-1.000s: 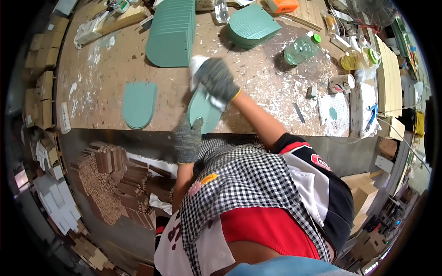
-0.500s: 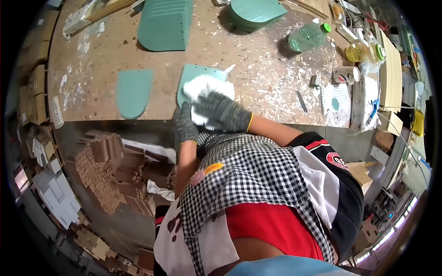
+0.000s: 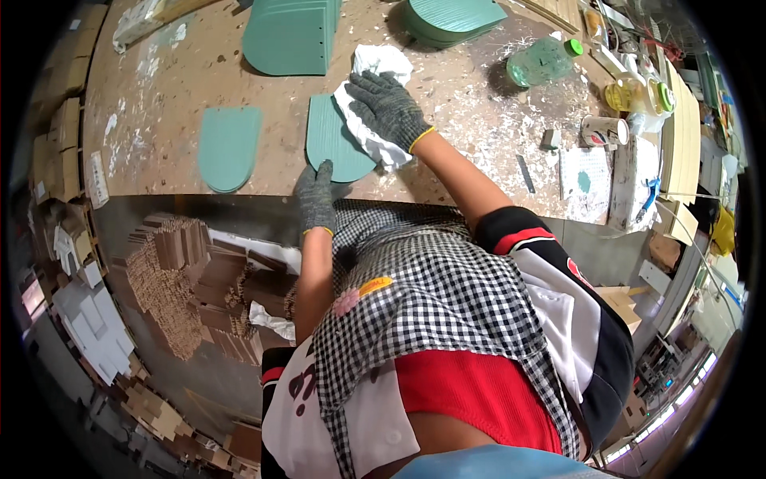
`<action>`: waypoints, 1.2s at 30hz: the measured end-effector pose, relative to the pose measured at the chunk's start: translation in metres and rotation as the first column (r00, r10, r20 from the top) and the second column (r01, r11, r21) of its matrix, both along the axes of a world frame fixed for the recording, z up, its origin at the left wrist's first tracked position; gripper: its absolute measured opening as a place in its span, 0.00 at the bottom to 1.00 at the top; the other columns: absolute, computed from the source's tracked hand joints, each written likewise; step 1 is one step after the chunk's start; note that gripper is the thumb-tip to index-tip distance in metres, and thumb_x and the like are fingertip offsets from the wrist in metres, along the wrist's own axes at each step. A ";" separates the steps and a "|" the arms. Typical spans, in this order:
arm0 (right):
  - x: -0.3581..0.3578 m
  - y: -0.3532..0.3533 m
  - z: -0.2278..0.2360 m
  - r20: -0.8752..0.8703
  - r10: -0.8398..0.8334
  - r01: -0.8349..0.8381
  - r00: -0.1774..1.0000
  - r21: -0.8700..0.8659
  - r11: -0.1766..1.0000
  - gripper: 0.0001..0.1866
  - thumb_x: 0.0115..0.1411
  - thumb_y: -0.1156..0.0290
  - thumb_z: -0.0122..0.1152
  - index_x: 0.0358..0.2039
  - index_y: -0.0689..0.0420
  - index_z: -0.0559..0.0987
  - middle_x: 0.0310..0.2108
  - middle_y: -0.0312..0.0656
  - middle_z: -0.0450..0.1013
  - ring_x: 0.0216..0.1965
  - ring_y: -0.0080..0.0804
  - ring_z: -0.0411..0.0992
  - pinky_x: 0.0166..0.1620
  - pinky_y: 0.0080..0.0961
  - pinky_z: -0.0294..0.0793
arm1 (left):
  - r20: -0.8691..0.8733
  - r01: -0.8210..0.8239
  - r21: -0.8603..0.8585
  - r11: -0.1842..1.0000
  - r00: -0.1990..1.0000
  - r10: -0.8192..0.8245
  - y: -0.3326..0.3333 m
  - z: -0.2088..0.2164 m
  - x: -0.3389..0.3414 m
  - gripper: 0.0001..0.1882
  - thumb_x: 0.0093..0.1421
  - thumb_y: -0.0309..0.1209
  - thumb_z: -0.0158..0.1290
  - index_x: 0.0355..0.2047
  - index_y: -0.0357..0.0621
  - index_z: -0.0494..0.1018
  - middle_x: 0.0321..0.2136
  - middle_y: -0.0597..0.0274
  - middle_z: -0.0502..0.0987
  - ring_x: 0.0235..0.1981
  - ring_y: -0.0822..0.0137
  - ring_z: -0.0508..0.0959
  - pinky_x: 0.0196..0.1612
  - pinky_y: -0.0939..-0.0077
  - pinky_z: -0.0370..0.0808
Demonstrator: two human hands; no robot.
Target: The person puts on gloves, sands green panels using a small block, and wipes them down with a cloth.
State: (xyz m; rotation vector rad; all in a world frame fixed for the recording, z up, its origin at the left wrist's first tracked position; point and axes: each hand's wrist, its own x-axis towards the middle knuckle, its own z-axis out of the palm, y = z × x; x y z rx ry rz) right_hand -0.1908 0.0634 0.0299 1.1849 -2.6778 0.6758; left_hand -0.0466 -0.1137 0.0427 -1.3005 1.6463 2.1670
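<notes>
A green rounded panel (image 3: 325, 140) lies at the table's front edge, its curved end toward me. My left hand (image 3: 317, 199), in a grey knit glove, grips that near end, with one digit on top; the other fingers are partly hidden. My right hand (image 3: 387, 108), gloved alike, presses a white cloth (image 3: 383, 60) over the panel's right side, its fingers stretched toward the far end. The cloth hides much of that side and spills onto the table. To the left, a second green panel (image 3: 229, 148) lies flat by itself.
Stacks of green panels (image 3: 283, 44) and rounded green pieces (image 3: 447, 20) stand farther back. On the right are a green-capped bottle (image 3: 542, 62), a paper cup (image 3: 600, 130), a small grey block (image 3: 550, 139) and a flat dark strip (image 3: 525, 173). The worktable (image 3: 471, 120) carries white flecks.
My right hand and the cloth have moved away from me, from the panel's near part toward its far right edge. The cloth is spread out more. My left hand stays at the near end.
</notes>
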 end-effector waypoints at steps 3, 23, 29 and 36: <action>0.047 -0.024 0.007 0.067 0.029 -0.032 0.997 0.042 0.999 0.32 0.71 0.48 0.44 0.66 0.57 0.66 0.70 0.47 0.58 0.72 0.45 0.54 0.73 0.47 0.46 | -0.006 0.223 -0.423 0.878 0.968 -0.249 -0.034 -0.053 0.019 0.14 0.65 0.34 0.56 0.42 0.32 0.74 0.32 0.54 0.78 0.31 0.62 0.80 0.20 0.70 0.78; 0.054 0.177 0.011 0.646 0.568 0.860 0.510 -0.411 -0.303 0.20 0.71 0.62 0.51 0.56 0.62 0.72 0.42 0.46 0.78 0.42 0.29 0.78 0.43 0.25 0.81 | 0.118 -0.090 -0.972 -0.216 0.607 -0.786 -0.008 0.070 0.002 0.15 0.60 0.24 0.57 0.48 0.41 0.80 0.47 0.57 0.81 0.47 0.57 0.81 0.55 0.69 0.76; 0.058 0.173 0.029 0.666 0.607 0.891 0.433 -0.417 -0.178 0.20 0.69 0.63 0.53 0.56 0.62 0.71 0.44 0.47 0.78 0.42 0.32 0.79 0.41 0.25 0.84 | -0.099 -0.098 -0.994 0.041 0.726 -0.681 0.019 0.039 0.015 0.21 0.53 0.22 0.63 0.49 0.37 0.75 0.56 0.50 0.74 0.56 0.49 0.75 0.62 0.57 0.70; 0.034 0.088 0.054 0.686 0.667 0.848 0.291 -0.507 0.153 0.22 0.62 0.68 0.65 0.55 0.57 0.74 0.48 0.51 0.76 0.45 0.33 0.78 0.43 0.25 0.86 | -0.286 0.093 0.301 0.949 0.958 -0.003 0.011 -0.013 0.009 0.26 0.65 0.22 0.46 0.64 0.39 0.60 0.58 0.47 0.70 0.56 0.51 0.74 0.47 0.53 0.83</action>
